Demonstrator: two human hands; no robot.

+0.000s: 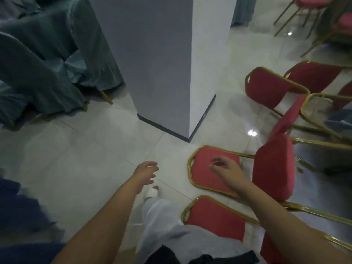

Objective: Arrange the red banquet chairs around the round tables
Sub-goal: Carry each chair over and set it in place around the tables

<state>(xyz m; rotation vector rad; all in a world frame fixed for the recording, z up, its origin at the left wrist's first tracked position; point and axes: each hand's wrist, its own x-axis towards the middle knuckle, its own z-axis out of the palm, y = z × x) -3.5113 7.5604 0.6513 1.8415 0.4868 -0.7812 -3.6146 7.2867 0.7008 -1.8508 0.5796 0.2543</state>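
Beside the white pillar (162, 63), on the pale tiled floor (76, 159), red banquet chairs (270, 88) with gold frames stand crowded at the right; the right hand (223, 167) hangs over the nearest chair back (207, 168), fingers spread and curled, holding nothing; the left hand (145, 173) is loosely spread above bare tiles, empty; teal-covered chairs (47, 63) sit at far left.

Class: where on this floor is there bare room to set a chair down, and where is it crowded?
Free: pale tiled floor between the white square pillar, teal-draped furniture and left hand. Crowded: right side, red gold-framed banquet chairs packed together under the right hand.
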